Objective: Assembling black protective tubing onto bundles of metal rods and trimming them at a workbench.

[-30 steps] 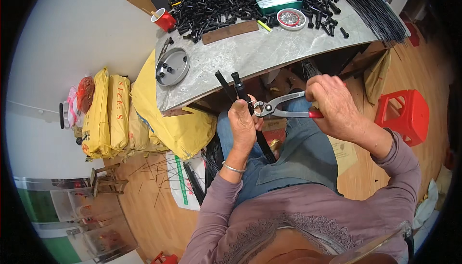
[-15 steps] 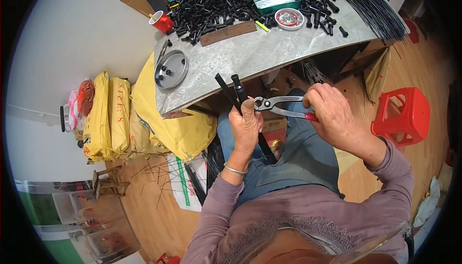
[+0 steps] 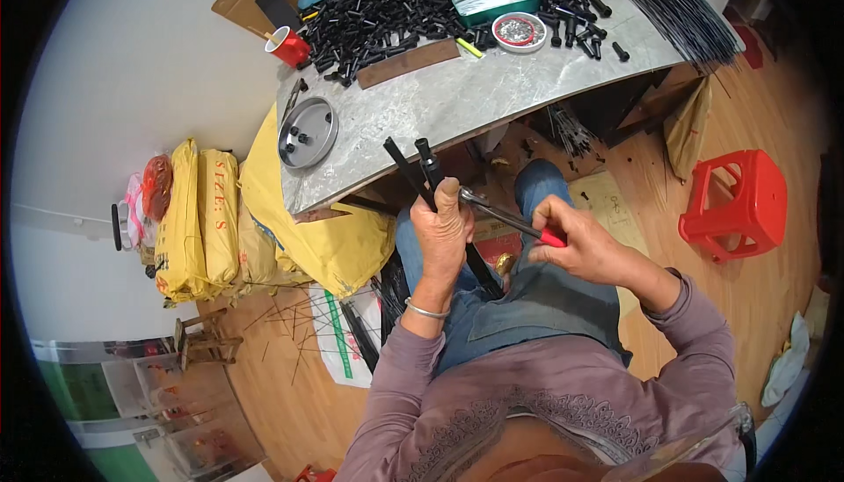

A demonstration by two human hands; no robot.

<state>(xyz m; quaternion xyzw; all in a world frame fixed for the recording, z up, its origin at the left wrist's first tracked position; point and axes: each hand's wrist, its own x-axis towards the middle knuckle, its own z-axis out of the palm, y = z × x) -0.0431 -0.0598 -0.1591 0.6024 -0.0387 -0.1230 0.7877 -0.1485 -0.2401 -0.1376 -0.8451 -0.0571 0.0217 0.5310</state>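
Note:
My left hand (image 3: 442,240) is wrapped around a bundle of long, thin black rods (image 3: 403,160), which stick out above the fist and run down between my knees. A black cylindrical fitting (image 3: 428,161) stands up beside them, by my thumb. In my right hand (image 3: 585,244) is a pair of pincers (image 3: 499,214) with a grey metal head and red grips, the handles close together. Their jaws sit at the fitting's lower part, next to my left thumb. Whether the jaws touch the fitting or a rod, I cannot tell.
On the grey marbled table (image 3: 378,113) lie a heap of black fittings (image 3: 387,11), a round metal tray (image 3: 309,133), a green box (image 3: 497,9), a white dish (image 3: 519,40) and long black rods (image 3: 664,11). A red stool (image 3: 734,205) stands right; yellow sacks (image 3: 218,209) lean left.
My right hand has come down and slightly left, drawing the spread pincer handles together and turning the tool. My left hand keeps its hold on the rods, nearly in place.

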